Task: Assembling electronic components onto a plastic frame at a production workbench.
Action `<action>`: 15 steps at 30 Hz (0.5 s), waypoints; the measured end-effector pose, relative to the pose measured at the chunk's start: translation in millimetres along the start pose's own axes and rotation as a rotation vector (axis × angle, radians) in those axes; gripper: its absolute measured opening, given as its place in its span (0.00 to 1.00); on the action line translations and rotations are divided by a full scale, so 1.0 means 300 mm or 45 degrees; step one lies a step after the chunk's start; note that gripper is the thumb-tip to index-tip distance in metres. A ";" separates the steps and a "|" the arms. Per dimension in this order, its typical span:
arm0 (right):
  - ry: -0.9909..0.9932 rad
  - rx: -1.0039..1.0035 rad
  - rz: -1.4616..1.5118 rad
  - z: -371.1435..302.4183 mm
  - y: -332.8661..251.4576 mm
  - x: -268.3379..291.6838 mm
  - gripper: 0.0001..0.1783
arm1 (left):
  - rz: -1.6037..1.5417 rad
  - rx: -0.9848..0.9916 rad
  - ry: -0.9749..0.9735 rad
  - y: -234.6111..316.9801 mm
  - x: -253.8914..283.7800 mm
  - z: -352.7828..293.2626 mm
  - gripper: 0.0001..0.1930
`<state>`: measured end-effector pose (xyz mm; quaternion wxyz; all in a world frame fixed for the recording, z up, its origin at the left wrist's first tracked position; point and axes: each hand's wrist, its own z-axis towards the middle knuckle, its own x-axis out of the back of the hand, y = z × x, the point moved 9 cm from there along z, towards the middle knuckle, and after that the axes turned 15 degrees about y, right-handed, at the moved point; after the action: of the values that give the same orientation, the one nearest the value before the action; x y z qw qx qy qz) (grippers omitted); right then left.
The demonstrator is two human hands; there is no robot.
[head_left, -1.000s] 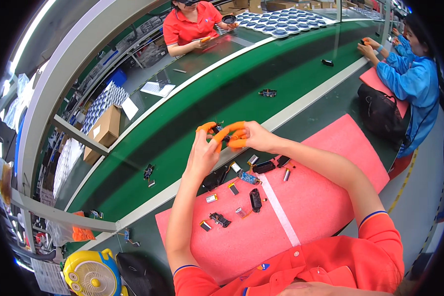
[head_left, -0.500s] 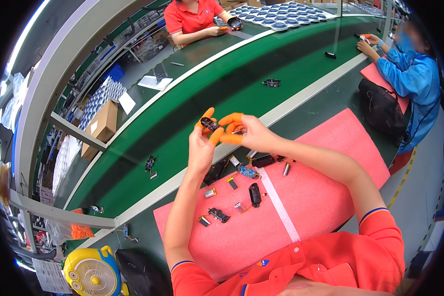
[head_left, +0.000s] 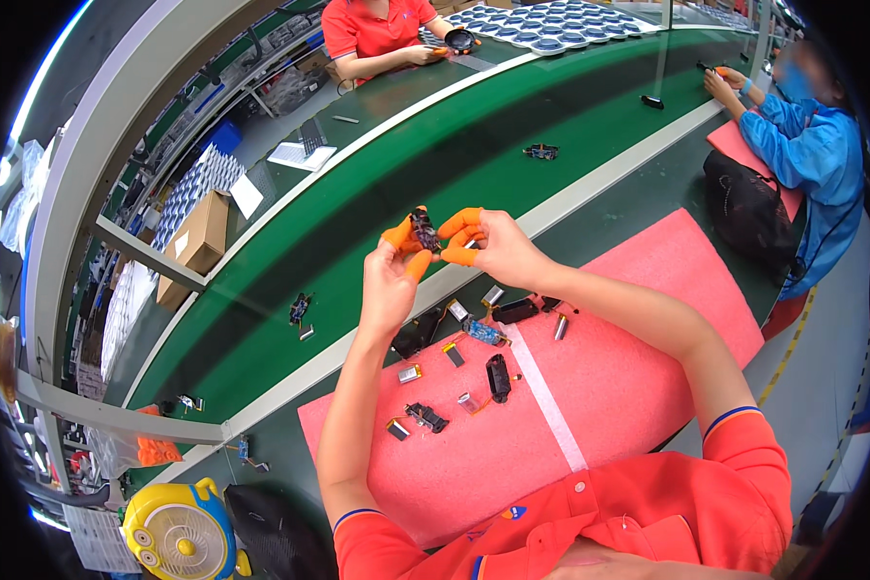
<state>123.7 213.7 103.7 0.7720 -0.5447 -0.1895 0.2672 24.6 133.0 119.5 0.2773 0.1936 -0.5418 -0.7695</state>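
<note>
Orange finger cots cover the fingertips of both my hands. In my left hand (head_left: 389,288) a small black electronic module (head_left: 424,230) is pinched between thumb and fingers, above the inner edge of the green belt. Close against its right side, my right hand (head_left: 501,253) has its fingers closed around a small silver battery (head_left: 471,245), partly hidden by them. Beneath my hands, a pink foam mat (head_left: 609,387) bears loose batteries (head_left: 410,373), a black housing (head_left: 498,378), a black module (head_left: 426,418) and a blue circuit board (head_left: 485,333).
Beyond the mat runs a green conveyor belt (head_left: 377,222) carrying scattered modules (head_left: 542,152). One co-worker in red (head_left: 377,39) sits across it, another in blue (head_left: 802,145) at the right. A yellow fan (head_left: 179,532) and a metal frame post (head_left: 53,261) stand at left.
The module in my left hand has turned from slanted to more upright. Both hands have shifted slightly. The modules on the belt have moved a little to the right and away.
</note>
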 end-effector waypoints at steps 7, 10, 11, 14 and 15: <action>-0.056 -0.235 0.042 0.012 0.067 -0.010 0.10 | 0.089 -0.156 0.000 0.017 -0.008 -0.014 0.21; -0.213 -0.530 0.245 -0.008 0.099 -0.042 0.09 | -0.040 -0.165 0.022 0.018 -0.004 -0.019 0.20; -0.214 -0.530 0.245 -0.009 0.095 -0.040 0.09 | -0.104 -0.171 0.032 0.021 0.000 -0.019 0.20; -0.253 -0.910 0.664 -0.049 0.118 -0.069 0.06 | -0.069 -0.263 0.059 0.023 0.011 -0.025 0.19; -0.253 -0.910 0.664 -0.050 0.123 -0.070 0.06 | -0.052 -0.309 0.071 0.029 0.015 -0.027 0.19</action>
<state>108.4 199.4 64.0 0.4203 -0.7784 -0.1995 0.4216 27.9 122.0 124.9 0.2981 0.1909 -0.4328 -0.8291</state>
